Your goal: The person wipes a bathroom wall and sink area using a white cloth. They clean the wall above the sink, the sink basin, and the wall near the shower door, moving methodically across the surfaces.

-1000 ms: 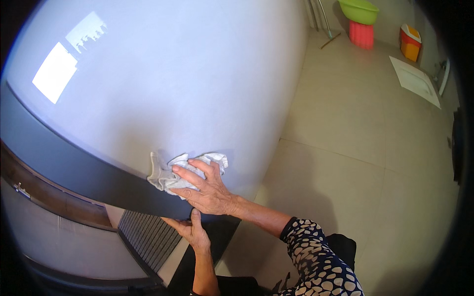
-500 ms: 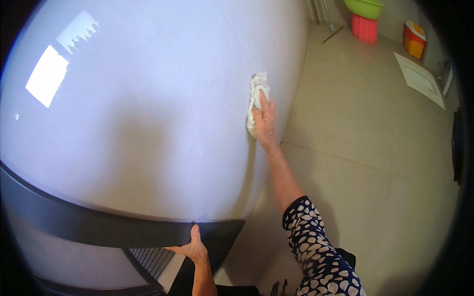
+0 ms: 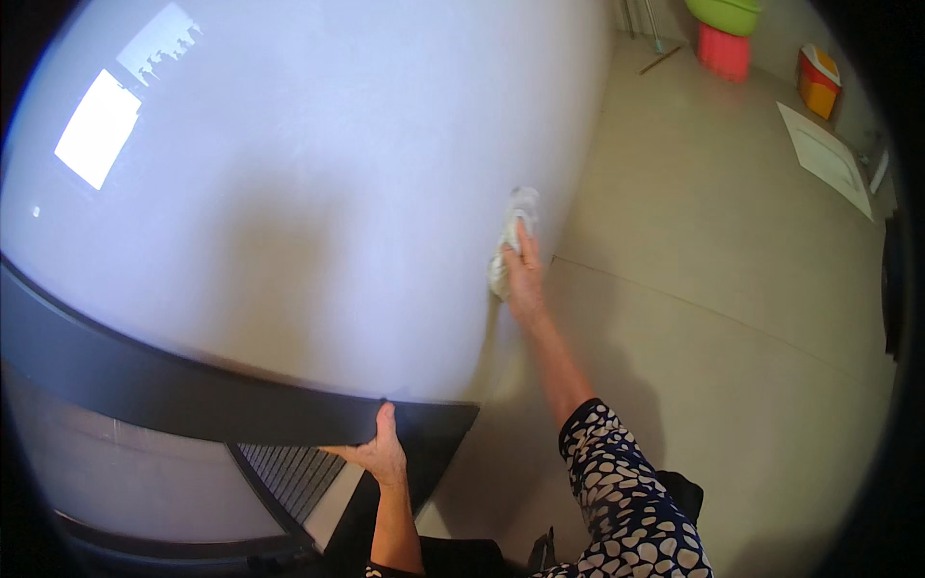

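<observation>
Beige tiled floor (image 3: 732, 289) with visible grout lines. A green basin (image 3: 725, 13) rests on a red stool (image 3: 725, 53); an orange-yellow bin (image 3: 817, 82) stands nearby.

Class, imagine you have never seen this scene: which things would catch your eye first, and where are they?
The big glossy white panel fills the upper left, a bright window reflection near its top corner. At its right edge, the right hand presses a crumpled white cloth against it. Low in the middle, the left hand grips the dark trim along the panel's lower edge.
</observation>
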`<action>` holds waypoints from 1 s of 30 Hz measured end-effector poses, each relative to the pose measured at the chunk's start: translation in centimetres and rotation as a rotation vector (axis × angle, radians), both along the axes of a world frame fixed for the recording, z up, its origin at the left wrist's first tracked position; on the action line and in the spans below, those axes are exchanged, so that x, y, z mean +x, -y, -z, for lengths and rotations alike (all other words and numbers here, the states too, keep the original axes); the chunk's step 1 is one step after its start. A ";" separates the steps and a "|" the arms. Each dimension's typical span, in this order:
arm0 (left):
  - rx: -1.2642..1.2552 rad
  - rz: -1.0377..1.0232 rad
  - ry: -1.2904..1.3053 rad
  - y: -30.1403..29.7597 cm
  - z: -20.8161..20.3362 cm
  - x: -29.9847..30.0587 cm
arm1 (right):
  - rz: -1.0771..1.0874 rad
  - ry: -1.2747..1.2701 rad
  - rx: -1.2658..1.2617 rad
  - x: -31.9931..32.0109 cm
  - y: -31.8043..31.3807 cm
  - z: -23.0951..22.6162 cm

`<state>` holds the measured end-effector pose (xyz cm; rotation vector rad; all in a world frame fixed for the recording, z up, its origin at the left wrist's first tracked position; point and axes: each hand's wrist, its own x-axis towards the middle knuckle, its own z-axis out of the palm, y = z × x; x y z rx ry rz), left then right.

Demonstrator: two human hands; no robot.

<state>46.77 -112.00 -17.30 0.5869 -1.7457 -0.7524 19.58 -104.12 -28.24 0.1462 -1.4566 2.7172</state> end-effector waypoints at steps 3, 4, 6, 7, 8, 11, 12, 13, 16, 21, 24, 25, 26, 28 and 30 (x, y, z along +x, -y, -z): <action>0.100 0.087 -0.060 0.1 -0.8 -3.0 | 0.055 -0.273 0.249 3.6 1.3 -5.3; 0.098 0.112 -0.060 -0.1 -1.2 -4.1 | 0.076 -0.339 0.309 4.7 2.2 -5.8; 0.084 0.141 -0.050 -0.4 -1.5 -5.4 | 0.125 -0.518 0.455 7.6 3.3 -6.6; 0.076 0.158 -0.045 -0.4 -1.8 -5.8 | 0.165 -0.636 0.547 9.1 3.0 -8.0; 0.063 0.188 -0.060 -0.1 -1.9 -6.2 | 0.142 -0.713 0.561 10.4 3.0 -8.9; 0.059 0.117 0.010 -0.7 -3.2 -7.2 | 0.091 -0.905 0.568 11.6 2.9 -9.6; 0.057 0.130 0.001 -0.5 -3.1 -7.1 | 0.088 -0.935 0.542 11.3 3.0 -9.3; 0.055 0.144 -0.009 -0.1 -2.8 -6.9 | 0.085 -0.965 0.517 11.1 3.1 -9.1; 0.086 0.148 -0.013 0.1 -2.6 -6.0 | 0.163 -0.925 0.566 8.9 2.8 -8.6; 0.064 0.107 -0.050 -1.0 -2.7 -5.2 | 0.238 -0.534 0.627 4.0 1.9 -4.1; 0.094 0.096 -0.078 -0.9 -2.0 -3.4 | 0.212 -0.203 0.646 1.1 1.1 0.1; 0.125 0.096 -0.093 -1.3 -2.0 -2.9 | 0.201 -0.088 0.647 0.4 0.7 2.0; 0.155 0.099 -0.110 -1.5 -2.0 -2.4 | 0.215 -0.088 0.619 -0.3 0.1 4.2; 0.099 0.067 -0.079 -1.3 -1.5 -0.6 | 0.234 -0.085 0.560 -1.2 -0.9 8.5; 0.095 0.025 -0.075 -1.3 -1.2 1.0 | 0.241 0.089 0.612 -1.9 -1.4 10.2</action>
